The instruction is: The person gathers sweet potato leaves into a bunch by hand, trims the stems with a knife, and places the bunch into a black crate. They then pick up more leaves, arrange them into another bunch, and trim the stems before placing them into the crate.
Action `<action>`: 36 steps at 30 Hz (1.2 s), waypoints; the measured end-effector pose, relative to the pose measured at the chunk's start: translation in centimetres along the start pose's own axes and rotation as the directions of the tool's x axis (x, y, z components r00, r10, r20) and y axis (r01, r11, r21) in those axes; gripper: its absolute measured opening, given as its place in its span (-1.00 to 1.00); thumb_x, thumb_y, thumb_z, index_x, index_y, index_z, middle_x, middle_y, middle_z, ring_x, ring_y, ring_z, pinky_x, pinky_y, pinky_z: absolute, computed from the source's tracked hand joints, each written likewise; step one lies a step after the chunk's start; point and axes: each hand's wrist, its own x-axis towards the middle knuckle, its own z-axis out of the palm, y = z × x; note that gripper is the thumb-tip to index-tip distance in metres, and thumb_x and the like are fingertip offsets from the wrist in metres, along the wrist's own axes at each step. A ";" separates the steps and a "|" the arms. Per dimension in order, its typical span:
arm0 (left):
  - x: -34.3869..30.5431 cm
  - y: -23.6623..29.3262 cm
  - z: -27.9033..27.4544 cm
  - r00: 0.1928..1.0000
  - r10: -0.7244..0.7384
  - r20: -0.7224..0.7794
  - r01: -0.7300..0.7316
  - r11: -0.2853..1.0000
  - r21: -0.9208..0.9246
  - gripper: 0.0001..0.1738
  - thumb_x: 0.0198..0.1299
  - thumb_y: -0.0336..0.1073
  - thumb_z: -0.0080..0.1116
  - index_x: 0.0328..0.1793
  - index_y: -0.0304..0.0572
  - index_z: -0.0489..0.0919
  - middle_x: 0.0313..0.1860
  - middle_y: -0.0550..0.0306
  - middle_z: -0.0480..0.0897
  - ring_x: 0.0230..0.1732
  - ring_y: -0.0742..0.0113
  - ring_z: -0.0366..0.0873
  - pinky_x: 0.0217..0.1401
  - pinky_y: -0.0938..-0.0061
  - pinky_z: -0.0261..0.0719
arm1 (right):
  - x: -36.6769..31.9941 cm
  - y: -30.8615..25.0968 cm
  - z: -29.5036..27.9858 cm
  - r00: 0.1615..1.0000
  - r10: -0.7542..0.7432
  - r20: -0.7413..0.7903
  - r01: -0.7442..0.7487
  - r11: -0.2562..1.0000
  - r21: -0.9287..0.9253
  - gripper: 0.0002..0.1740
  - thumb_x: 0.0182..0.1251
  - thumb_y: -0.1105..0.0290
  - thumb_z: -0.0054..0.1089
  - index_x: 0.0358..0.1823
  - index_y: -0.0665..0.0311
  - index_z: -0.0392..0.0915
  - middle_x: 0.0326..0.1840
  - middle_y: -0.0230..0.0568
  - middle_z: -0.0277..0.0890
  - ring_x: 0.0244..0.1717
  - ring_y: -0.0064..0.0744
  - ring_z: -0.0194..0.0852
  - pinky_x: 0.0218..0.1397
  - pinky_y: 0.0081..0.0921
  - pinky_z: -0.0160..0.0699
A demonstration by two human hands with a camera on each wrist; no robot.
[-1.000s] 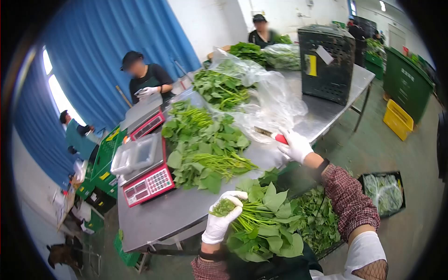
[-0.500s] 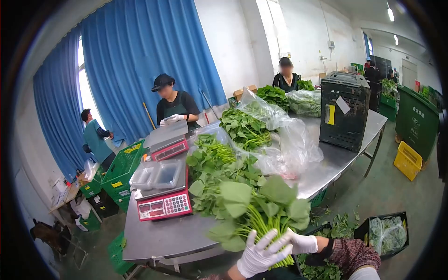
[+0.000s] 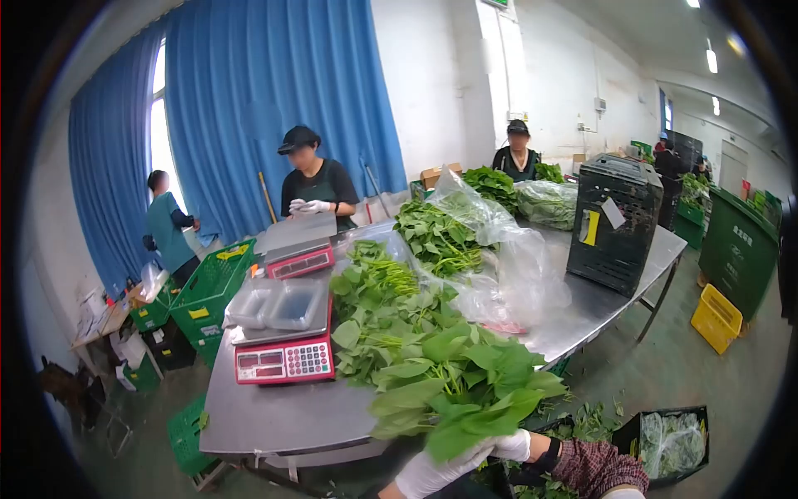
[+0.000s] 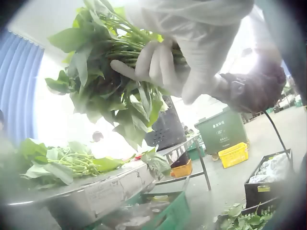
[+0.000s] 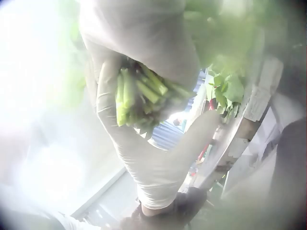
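Observation:
A bunch of leafy green stems (image 3: 478,391) is held low over the near edge of the metal table, leaves forward. My right hand (image 3: 513,446), in a white glove, grips its stems; the curled fingers show in the left wrist view around the stalks (image 4: 132,50). Close against the bunch is my gloved left hand (image 3: 432,476), partly hidden by leaves. In the right wrist view that left hand (image 5: 148,163) lies under the cut stem ends (image 5: 139,93), fingers extended along one side and thumb spread away.
More greens (image 3: 382,291) lie heaped on the metal table (image 3: 291,420), beside a red scale (image 3: 283,362) bearing clear trays (image 3: 295,306). Plastic film (image 3: 532,274) and a black crate (image 3: 615,224) are farther back. Crates, one with bagged greens (image 3: 669,441), stand below right. Two people face the table.
My right hand has let go of the red-handled knife and come to the bunch. The bunch has turned, leaves now toward the table; my left hand has shifted to its stem ends. The head view has swung.

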 end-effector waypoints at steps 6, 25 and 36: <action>-2.6 0.3 1.5 0.991 -0.114 0.068 0.103 0.983 0.151 -0.48 -0.03 -0.30 0.19 0.16 0.00 0.48 0.13 0.07 0.45 0.13 0.06 0.41 0.23 0.11 0.33 | 4.4 -8.4 4.1 0.993 -0.118 -0.011 0.117 0.991 -0.063 -0.48 0.31 0.30 0.07 0.27 0.28 0.25 0.22 -0.24 0.34 0.15 -0.44 0.35 0.20 -0.47 0.37; -9.5 -5.9 2.3 0.875 -0.457 0.160 0.464 0.886 -0.002 -0.39 -0.14 -0.37 0.20 0.17 -0.18 0.42 0.36 -0.24 0.20 0.41 -0.22 0.05 0.41 -0.12 -0.02 | -1.2 -18.3 -0.5 0.947 -0.316 0.057 0.312 0.863 -0.396 -0.50 0.32 0.29 0.06 0.25 0.29 0.27 0.22 -0.22 0.35 0.15 -0.41 0.35 0.19 -0.45 0.39; -12.3 -6.9 2.5 0.840 -0.527 0.129 0.532 0.847 0.000 -0.44 -0.12 -0.38 0.19 0.12 -0.20 0.43 0.33 -0.25 0.24 0.36 -0.26 0.11 0.40 -0.10 0.03 | 1.0 -19.9 1.1 0.909 -0.413 0.058 0.375 0.747 -0.549 -0.50 0.32 0.29 0.06 0.25 0.29 0.28 0.22 -0.21 0.35 0.15 -0.40 0.35 0.17 -0.44 0.41</action>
